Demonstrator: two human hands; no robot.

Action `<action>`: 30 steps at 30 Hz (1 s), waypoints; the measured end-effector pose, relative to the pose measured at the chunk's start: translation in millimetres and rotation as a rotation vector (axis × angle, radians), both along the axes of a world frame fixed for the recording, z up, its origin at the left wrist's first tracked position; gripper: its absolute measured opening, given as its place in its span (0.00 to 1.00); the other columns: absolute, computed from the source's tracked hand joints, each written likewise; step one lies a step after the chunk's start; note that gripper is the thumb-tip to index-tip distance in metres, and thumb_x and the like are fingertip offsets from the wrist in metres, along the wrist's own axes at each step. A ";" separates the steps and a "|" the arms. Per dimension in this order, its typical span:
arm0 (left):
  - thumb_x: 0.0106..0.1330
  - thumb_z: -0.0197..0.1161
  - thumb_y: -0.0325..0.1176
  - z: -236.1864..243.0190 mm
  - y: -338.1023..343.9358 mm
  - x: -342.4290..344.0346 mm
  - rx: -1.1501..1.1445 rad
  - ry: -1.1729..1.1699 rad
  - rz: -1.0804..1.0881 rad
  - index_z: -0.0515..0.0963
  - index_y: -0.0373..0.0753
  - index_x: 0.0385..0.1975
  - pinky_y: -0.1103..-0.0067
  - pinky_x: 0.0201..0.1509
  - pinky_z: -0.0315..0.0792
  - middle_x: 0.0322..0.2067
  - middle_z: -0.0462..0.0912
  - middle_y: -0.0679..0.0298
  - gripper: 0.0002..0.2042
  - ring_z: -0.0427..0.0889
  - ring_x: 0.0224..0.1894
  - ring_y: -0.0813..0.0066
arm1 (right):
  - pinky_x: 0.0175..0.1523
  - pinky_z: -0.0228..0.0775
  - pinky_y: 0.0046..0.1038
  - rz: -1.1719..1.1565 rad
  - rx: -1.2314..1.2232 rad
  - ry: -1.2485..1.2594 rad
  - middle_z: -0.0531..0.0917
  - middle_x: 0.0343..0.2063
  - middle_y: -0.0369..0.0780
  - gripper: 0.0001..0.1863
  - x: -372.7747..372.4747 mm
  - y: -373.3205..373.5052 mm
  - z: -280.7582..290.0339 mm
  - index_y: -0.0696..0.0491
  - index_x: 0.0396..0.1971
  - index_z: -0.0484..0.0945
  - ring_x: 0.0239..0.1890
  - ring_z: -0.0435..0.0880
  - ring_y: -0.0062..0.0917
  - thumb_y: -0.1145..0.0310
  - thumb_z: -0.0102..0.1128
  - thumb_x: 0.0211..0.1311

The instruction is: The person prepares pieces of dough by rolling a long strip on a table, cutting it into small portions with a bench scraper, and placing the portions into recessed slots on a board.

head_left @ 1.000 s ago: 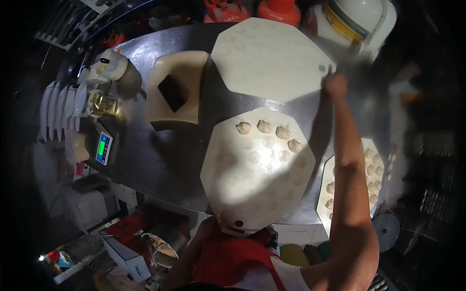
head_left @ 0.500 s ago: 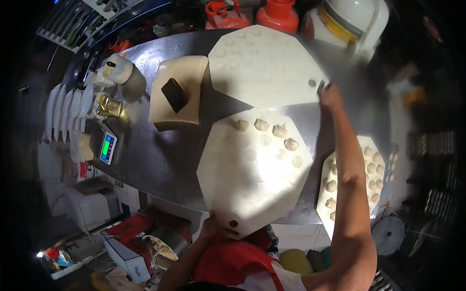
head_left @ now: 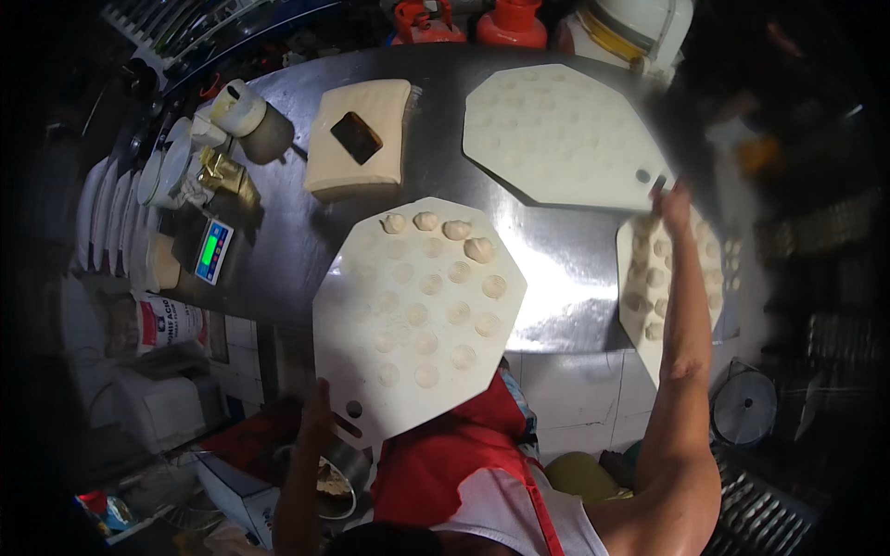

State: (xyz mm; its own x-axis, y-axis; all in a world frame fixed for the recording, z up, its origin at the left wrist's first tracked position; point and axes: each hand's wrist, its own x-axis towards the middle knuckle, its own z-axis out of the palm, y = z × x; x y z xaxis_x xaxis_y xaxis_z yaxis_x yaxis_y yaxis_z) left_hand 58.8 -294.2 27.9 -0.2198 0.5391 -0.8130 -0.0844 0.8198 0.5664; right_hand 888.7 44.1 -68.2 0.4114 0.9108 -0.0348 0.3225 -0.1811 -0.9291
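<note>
My left hand [head_left: 317,410] grips the near white octagonal board [head_left: 371,324] at its handle end, beside a round hole and a slot. Several small dough balls [head_left: 425,221] sit in a row along that board's far edge, and round marks dot the rest of it. With my arm stretched out, my right hand [head_left: 675,208] is closed at the slotted handle of a second white board [head_left: 556,139], which bears faint round marks and no dough balls. That second board's near edge looks raised off the steel table [head_left: 436,102]. The fingertips of both hands are partly hidden.
A third board [head_left: 635,320] with several dough balls lies at the right, below my right forearm. A slab of dough [head_left: 324,130] with a dark block [head_left: 357,138] on top stands at the back left. A digital scale [head_left: 213,251] and tubs [head_left: 238,109] line the left end.
The near board has moved left and turned, with my left hand on its handle. My right hand has drawn the far board right and nearer, apart from the near one. The view has shifted slightly.
</note>
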 end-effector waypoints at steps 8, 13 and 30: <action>0.81 0.56 0.61 -28.4 -89.9 -89.3 0.144 -0.237 0.158 0.78 0.40 0.54 0.84 0.22 0.64 0.33 0.81 0.69 0.27 0.72 0.22 0.84 | 0.25 0.69 0.25 -0.162 -0.084 -0.031 0.86 0.29 0.40 0.15 -204.2 -234.9 -9.3 0.56 0.55 0.78 0.22 0.78 0.21 0.70 0.65 0.72; 0.81 0.55 0.60 -20.2 -132.7 -132.9 0.096 -0.169 0.201 0.74 0.40 0.64 0.88 0.19 0.61 0.43 0.84 0.65 0.29 0.74 0.24 0.84 | 0.29 0.78 0.29 -0.245 -0.129 0.800 0.89 0.39 0.46 0.11 -344.3 -342.1 -56.4 0.58 0.57 0.76 0.25 0.82 0.27 0.73 0.50 0.83; 0.83 0.50 0.58 -90.6 -69.1 -35.5 0.274 0.026 -0.053 0.81 0.38 0.52 0.77 0.27 0.69 0.39 0.83 0.66 0.26 0.80 0.34 0.77 | 0.51 0.87 0.38 0.266 -0.492 0.798 0.90 0.48 0.46 0.25 -487.0 -353.8 10.9 0.65 0.65 0.74 0.46 0.91 0.33 0.65 0.63 0.78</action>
State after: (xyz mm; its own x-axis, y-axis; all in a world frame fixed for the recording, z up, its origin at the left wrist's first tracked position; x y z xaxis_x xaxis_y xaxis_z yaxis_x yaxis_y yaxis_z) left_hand 23.4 -363.2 -62.7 -0.2039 0.7494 -0.6299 -0.0281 0.6387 0.7690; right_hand 401.7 -309.7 -57.3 -0.1152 0.7796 -0.6156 -0.2827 -0.6198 -0.7321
